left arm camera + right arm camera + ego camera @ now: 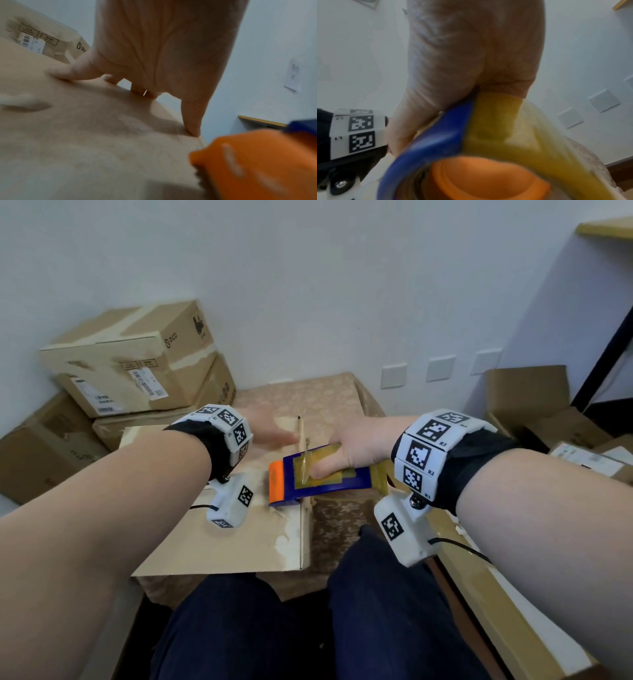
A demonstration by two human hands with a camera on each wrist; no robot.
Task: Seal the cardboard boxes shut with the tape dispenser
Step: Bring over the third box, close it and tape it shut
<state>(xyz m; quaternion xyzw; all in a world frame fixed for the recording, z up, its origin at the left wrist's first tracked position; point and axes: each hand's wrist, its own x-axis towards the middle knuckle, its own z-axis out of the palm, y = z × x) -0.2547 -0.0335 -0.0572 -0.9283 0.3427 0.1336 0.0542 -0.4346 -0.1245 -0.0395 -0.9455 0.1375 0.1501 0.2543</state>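
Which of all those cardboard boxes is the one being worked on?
The flat box directly in front of the person: the left hand presses on it. The stacked boxes by the wall sit untouched.

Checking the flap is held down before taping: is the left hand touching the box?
Touching. The left wrist view shows the left hand's fingertips pressed flat onto the box.

stacked boxes [137,361] crowding left, open carton [534,405] blocking right, patterned cloth [318,398] clear ahead

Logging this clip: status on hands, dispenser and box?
Left hand flat, pressing box flap. Right hand grips blue-orange tape dispenser over the flap's edge. Nothing in the way.
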